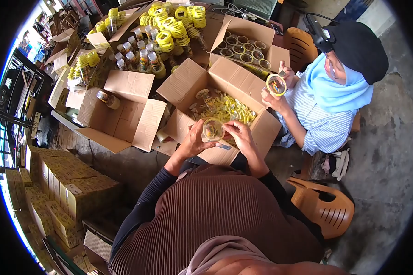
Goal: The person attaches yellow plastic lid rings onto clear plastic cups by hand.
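Observation:
My left hand (193, 141) is wrapped around the side of a round clear plastic jar (213, 130) with a yellowish rim and something dark and orange showing in it. My right hand (241, 137) pinches the jar's right edge, thumb and fingers together. Just below, a small flat grey-blue strip like a blade (223, 146) shows between my left thumb and right palm; I cannot tell which hand holds it. Both hands are over the near edge of an open cardboard box (184, 87), which contains crumpled yellow and clear plastic scraps (225, 107).
At right, a person (335, 101) holds a similar jar (276, 85). Another box of jars (244, 48) stands behind. Left is an open box (119, 114) with one jar lying inside. Yellow ring stacks (170, 30) and upright jars crowd the table. Printed cartons (73, 183) are piled lower left.

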Tool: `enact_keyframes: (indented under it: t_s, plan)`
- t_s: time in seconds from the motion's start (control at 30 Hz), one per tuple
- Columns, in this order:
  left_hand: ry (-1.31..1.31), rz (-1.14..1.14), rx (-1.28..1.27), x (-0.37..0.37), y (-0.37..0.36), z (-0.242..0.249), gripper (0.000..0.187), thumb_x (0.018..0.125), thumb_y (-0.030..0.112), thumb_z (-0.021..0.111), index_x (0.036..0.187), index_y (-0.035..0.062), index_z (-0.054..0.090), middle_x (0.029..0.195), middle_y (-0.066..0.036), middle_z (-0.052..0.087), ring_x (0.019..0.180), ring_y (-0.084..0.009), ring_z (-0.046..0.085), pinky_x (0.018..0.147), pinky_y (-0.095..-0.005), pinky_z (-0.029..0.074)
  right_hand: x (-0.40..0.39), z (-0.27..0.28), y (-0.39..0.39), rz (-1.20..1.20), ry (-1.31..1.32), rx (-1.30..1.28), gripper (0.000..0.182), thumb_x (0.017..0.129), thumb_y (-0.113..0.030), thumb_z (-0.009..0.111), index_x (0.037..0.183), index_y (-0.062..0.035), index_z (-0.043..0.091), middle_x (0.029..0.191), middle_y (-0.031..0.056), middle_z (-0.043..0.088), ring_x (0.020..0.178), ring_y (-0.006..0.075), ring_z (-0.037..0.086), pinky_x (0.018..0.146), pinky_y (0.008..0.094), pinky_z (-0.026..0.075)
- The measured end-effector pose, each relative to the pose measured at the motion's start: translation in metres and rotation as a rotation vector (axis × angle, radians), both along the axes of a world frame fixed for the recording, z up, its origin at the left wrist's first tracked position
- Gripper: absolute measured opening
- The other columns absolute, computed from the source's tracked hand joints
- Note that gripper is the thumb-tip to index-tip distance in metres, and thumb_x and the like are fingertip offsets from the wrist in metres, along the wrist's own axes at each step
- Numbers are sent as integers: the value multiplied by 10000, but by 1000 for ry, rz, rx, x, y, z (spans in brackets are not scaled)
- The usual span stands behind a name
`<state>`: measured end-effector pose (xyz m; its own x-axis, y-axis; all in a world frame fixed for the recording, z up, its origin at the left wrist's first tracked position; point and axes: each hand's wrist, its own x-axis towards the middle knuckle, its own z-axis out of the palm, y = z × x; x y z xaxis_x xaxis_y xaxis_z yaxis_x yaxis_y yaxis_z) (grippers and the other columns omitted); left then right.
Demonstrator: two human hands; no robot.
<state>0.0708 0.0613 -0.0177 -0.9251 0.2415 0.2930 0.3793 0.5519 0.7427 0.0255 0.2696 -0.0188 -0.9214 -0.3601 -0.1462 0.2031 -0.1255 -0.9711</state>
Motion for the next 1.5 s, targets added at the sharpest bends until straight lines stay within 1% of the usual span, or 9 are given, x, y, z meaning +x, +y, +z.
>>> enact_keyframes:
  t_s: [0.13, 0.23, 0.57, 0.73, 0.9, 1.0, 1.17, 1.37, 1.5]
  plan:
    - [-94, 1, 103, 4, -5, -9, 826, 722, 433, 817, 1305, -17, 445, 1179, -201, 579, 1117, -363, 558, 946, -450, 400, -4, -36, 4, 210, 402, 800, 289, 827, -188, 734, 1042, -12, 652, 796, 97, 630, 775, 254, 649, 723, 345, 523]
    - [-225, -32, 268, 8, -10, 5, 734, 776, 375, 773, 1304, -23, 454, 1209, -194, 587, 1122, -321, 578, 947, -412, 432, 15, -69, 6, 93, 749, 866, 401, 729, -207, 785, 1068, -37, 657, 789, 135, 612, 831, 326, 624, 758, 396, 489]
    - [-331, 160, 299, 16, -22, -52, 513, 985, 234, 477, 1391, -58, 362, 1303, -238, 536, 1213, -312, 507, 1032, -380, 366, 1, -62, 16, 102, 363, 827, 243, 807, -147, 722, 1007, -26, 659, 898, 163, 613, 805, 321, 616, 718, 391, 476]
    - [-96, 228, 204, 14, -8, -19, 425, 949, 165, 437, 1311, -55, 414, 1185, -283, 586, 1089, -405, 569, 951, -435, 425, 4, -15, 5, -231, 634, 483, 145, 814, -5, 683, 952, -21, 644, 878, 139, 606, 758, 277, 613, 700, 364, 484]
    - [-178, 276, 379, -1, -10, -18, 294, 926, 113, 405, 1165, -30, 499, 987, -268, 633, 909, -413, 612, 822, -453, 475, 24, 33, -3, -281, 934, 612, 247, 788, 15, 688, 1020, -71, 692, 885, 51, 592, 816, 250, 590, 727, 375, 493]
    - [127, 313, 237, -10, -10, -28, 278, 929, 99, 386, 1148, -29, 500, 947, -257, 648, 914, -421, 617, 837, -462, 473, 33, 30, -2, -214, 1096, 685, 285, 778, -3, 696, 1047, -98, 706, 868, 34, 582, 788, 236, 573, 714, 359, 492]
    - [32, 407, 334, -8, -4, -30, 229, 942, 99, 397, 1093, -31, 509, 989, -235, 652, 959, -413, 618, 855, -465, 468, 40, 25, -9, -198, 1178, 725, 321, 710, 7, 735, 1009, -110, 728, 810, 19, 575, 724, 208, 570, 628, 345, 482]
    - [343, 290, -74, -6, -11, -48, 263, 943, 113, 406, 1124, -56, 496, 1028, -218, 639, 949, -366, 624, 851, -406, 486, 36, 18, -11, -218, 1135, 796, 251, 716, -18, 754, 951, -97, 712, 788, 24, 556, 722, 204, 581, 619, 338, 486]
    - [-178, 216, 594, -8, -9, -56, 224, 913, -22, 442, 1105, -120, 502, 1267, -270, 488, 1123, -374, 565, 961, -443, 488, 33, 18, -19, -244, 1117, 805, 192, 728, -33, 752, 904, -81, 692, 787, 40, 545, 724, 216, 584, 621, 351, 487]
